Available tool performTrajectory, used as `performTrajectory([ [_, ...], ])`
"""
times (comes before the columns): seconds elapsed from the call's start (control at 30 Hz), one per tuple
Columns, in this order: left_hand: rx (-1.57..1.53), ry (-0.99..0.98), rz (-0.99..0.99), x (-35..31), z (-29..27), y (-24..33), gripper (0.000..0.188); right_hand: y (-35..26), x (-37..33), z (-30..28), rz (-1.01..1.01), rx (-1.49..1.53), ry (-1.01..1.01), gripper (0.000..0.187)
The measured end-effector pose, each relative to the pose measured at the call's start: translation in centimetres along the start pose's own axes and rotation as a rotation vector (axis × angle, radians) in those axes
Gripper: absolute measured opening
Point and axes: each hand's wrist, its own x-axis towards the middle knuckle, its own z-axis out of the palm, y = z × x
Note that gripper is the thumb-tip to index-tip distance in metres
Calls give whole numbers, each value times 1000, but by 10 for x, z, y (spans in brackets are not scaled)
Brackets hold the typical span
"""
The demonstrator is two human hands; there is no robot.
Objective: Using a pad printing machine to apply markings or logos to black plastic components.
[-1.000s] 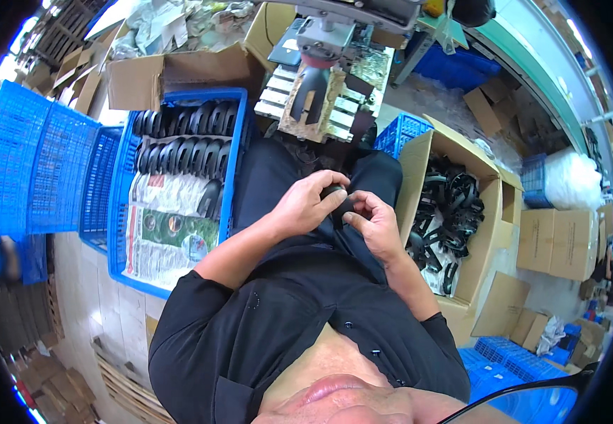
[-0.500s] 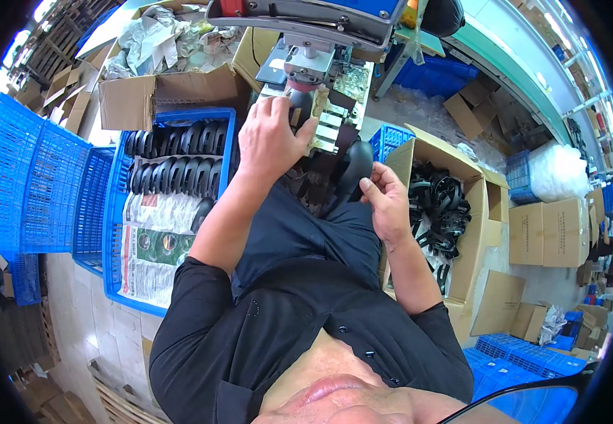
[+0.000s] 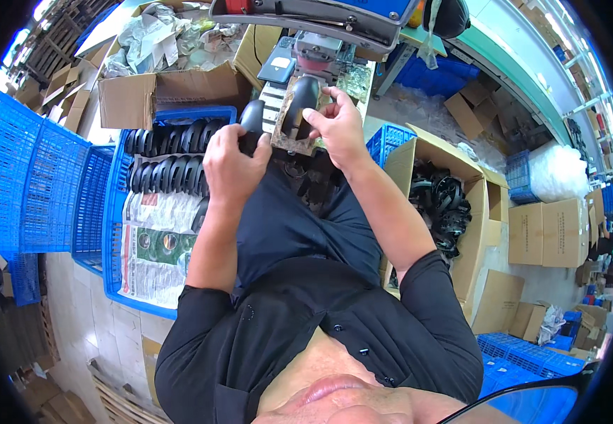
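Note:
My left hand point(image 3: 237, 157) is closed around a glossy black curved plastic piece point(image 3: 252, 119), held just left of the machine's fixture. A similar black curved shell point(image 3: 304, 95) lies on the worn fixture block point(image 3: 294, 145) in front of me. The fingers and thumb of my right hand point(image 3: 336, 128) grip the right side of that shell. Behind it, the pinkish pad point(image 3: 315, 66) hangs under the machine head point(image 3: 318, 44).
At left, a blue crate point(image 3: 116, 247) holds rows of black curved pieces on newspaper. A cardboard box point(image 3: 472, 233) with black parts stands at right. A flat dark device point(image 3: 277, 68) rests beside the machine. Another carton point(image 3: 128, 102) with crumpled wrapping stands behind the crate.
My left hand has come away from the fixture, drawing back left with a black piece. My right hand has brought its black shell from near my lap up onto the fixture.

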Motion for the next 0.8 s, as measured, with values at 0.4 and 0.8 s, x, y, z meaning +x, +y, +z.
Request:
performTrajectory([
  [0.4, 55, -148, -605, -94, -68, -186, 40, 72, -67, -133, -62, -377, 214, 48],
  [0.8, 310, -178, -685, -78, -87, -357, 41, 176, -203, -343, 612, -1324, 144, 75],
])
